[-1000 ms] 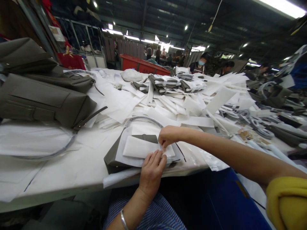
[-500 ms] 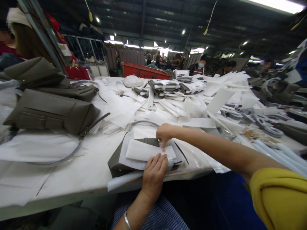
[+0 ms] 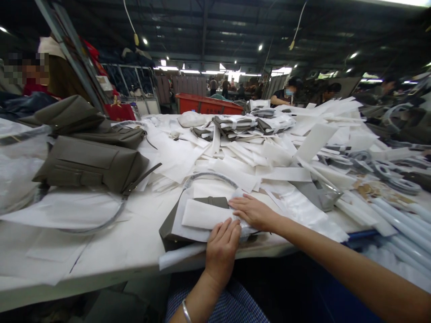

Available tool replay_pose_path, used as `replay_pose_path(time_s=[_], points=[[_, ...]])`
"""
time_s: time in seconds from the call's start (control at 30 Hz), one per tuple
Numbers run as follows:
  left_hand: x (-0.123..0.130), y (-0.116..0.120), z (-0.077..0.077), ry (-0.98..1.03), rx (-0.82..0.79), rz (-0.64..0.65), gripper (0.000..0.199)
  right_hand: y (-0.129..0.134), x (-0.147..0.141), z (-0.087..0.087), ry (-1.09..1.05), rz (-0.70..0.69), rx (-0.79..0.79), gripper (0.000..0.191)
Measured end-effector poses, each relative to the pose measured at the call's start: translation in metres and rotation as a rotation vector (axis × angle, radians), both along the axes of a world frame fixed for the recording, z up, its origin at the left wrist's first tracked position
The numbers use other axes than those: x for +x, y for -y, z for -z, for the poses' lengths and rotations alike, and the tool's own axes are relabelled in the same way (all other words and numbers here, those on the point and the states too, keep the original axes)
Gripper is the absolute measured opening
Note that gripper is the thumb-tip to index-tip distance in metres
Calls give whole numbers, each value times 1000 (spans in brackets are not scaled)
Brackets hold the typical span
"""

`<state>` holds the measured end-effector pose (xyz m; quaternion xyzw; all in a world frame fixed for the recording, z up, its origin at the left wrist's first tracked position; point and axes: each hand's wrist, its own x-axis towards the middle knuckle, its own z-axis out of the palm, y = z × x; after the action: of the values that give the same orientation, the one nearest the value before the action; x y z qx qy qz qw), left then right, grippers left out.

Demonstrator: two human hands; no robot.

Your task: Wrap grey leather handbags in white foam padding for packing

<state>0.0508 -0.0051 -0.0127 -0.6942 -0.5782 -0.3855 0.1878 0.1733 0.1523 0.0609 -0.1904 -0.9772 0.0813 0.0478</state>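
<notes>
A grey-olive handbag (image 3: 169,226) lies on the table near its front edge, with thin white sheet material over it. On top rests a folded strip of white foam (image 3: 202,214). The bag's plastic-wrapped handle (image 3: 212,174) arches behind it. My left hand (image 3: 222,244) lies on the foam strip's right part, fingers stretched out. Beside it, my right hand (image 3: 254,212) rests flat over the strip's right end and some clear film, fingers extended. Neither hand grips anything visibly. A white foam tube (image 3: 182,255) sits along the bag's front side.
More olive handbags (image 3: 90,161) lie at the left. Loose white sheets (image 3: 249,172) and stacked wrapped pieces (image 3: 235,123) spread across the middle. Pale tubes (image 3: 404,229) lie at the right. A red bin (image 3: 208,105) and several people stand farther back.
My right hand has gone from a downward pinch at the foam strip to lying flat over its right end. My left hand stays on the strip. The view has shifted slightly.
</notes>
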Motion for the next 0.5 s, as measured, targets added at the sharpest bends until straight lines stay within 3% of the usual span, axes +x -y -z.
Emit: replay_pose_path(time_s=[0.1, 0.2, 0.27, 0.4, 0.5], points=[[-1, 0, -3, -22, -16, 10, 31, -5, -10, 4, 96, 48, 55, 39], [-2, 1, -7, -23, -29, 9, 30, -12, -24, -6, 147, 105, 127, 31], [-2, 2, -8, -16, -38, 7, 29, -6, -21, -12, 65, 136, 135, 31], [-1, 3, -10, -6, -56, 13, 27, 27, 15, -2, -138, 60, 41, 42], [-2, 7, -17, -11, -151, 26, 31, 47, 43, 16, -171, -15, 54, 71]])
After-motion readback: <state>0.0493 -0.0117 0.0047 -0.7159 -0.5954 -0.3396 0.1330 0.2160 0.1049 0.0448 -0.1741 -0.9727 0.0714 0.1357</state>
